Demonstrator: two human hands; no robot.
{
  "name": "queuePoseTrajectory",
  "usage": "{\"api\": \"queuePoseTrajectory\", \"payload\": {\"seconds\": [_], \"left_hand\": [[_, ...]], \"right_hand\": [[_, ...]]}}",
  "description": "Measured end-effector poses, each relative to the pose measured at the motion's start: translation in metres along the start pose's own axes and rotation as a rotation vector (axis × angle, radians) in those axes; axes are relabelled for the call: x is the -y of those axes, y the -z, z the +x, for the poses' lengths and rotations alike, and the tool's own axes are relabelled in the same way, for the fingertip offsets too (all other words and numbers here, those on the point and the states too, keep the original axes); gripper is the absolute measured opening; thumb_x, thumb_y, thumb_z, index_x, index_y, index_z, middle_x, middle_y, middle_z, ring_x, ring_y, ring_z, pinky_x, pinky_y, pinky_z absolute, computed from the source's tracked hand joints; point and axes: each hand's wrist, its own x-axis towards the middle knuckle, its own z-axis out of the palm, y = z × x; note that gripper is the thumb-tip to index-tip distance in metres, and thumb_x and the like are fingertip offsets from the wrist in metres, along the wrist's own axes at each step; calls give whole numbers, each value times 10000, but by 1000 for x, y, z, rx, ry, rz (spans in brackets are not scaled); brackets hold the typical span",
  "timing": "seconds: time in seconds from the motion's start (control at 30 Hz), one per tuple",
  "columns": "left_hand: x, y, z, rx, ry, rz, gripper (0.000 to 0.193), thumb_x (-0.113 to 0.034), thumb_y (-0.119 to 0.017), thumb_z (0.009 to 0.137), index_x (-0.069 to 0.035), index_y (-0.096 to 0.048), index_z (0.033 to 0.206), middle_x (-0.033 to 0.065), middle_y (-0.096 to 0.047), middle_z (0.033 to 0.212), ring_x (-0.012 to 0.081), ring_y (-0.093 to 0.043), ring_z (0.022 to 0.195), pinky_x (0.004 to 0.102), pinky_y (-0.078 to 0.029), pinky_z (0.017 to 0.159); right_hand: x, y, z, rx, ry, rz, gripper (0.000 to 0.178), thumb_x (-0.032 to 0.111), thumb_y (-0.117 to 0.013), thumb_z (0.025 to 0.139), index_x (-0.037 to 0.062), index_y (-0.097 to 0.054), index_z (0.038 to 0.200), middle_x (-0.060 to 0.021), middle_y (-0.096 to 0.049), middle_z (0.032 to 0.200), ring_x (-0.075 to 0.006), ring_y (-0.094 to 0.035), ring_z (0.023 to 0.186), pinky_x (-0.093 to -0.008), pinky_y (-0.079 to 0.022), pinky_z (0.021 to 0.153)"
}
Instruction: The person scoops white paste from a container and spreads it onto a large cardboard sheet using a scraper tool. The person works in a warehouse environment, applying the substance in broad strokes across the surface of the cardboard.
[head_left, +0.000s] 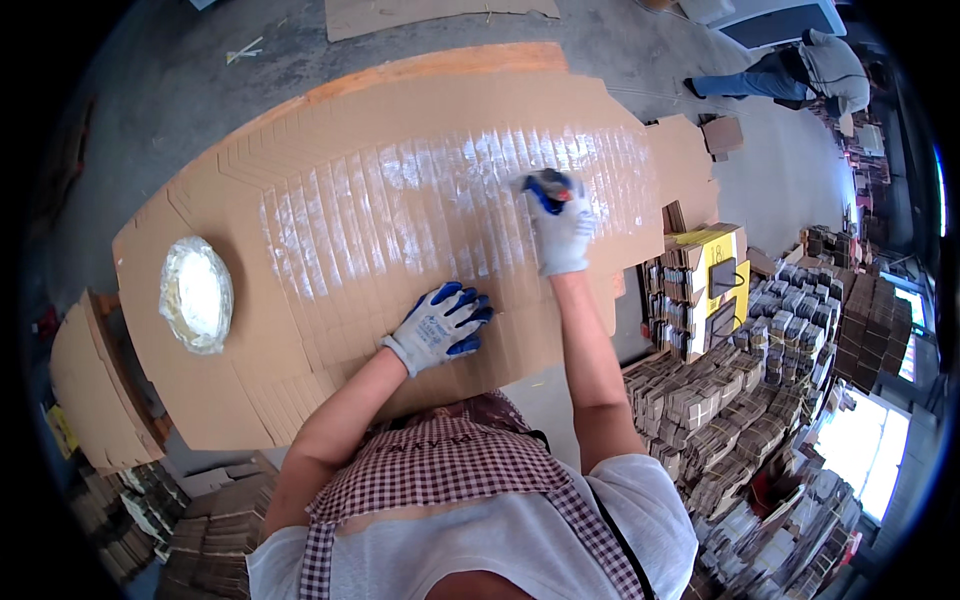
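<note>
A stack of brown cardboard sheets (350, 335) lies fanned out in front of me, its edges overlapping in steps. Shiny, wet-looking white streaks (400, 200) run across the overlapping edges. My left hand (440, 327), in a white glove with blue fingertips, rests on the near side of the sheets with fingers spread. Over the streaked area on the right, my right hand (563, 220) is closed round a small dark tool (547, 188) with a bit of red. Motion blurs that tool, so its kind is unclear. A plastic-lined bowl (197, 295) with whitish contents sits on the cardboard at the left.
Bundled cardboard stacks (700, 400) fill the right side, with a yellow-and-white carton pile (712, 280) near the table. More cardboard (100, 385) stands at the left. Another person (800, 75) is on the grey floor at the far right. Flat cardboard (430, 14) lies beyond the table.
</note>
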Motion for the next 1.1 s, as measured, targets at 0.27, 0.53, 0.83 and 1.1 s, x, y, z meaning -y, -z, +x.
{"api": "queuePoseTrajectory", "payload": {"seconds": [0.27,0.53,0.83,1.1], "left_hand": [[0,-4,-1,-9,16,-3,491,-427,-635,864,-161,-626,1276,53,-580,1328,254,-534,1218,468,-400,1082],[1,-4,-1,17,5,9,475,-435,-617,885,-157,-628,1270,54,-578,1334,252,-530,1225,463,-395,1083],[2,-10,-2,-14,1,0,482,-446,-614,883,-154,-627,1267,54,-580,1337,243,-531,1227,464,-392,1088],[3,-8,-3,20,11,30,491,-455,-597,894,-167,-614,1291,49,-596,1311,241,-535,1230,469,-390,1092]], "right_hand": [[-19,3,18,-43,-21,-131,282,177,-747,841,42,-618,1052,-168,-617,1002,-356,-622,916,-426,-515,803],[13,-11,-14,151,250,-71,412,111,-764,795,46,-618,1174,-164,-629,1189,-368,-635,1038,-401,-523,899],[25,-11,-43,348,674,-294,482,17,-675,739,123,-631,1207,-118,-597,1266,-336,-594,1155,-437,-525,926],[1,-12,8,94,395,-519,436,25,-644,764,90,-611,1193,-112,-596,1264,-334,-605,1120,-421,-519,930]]}}
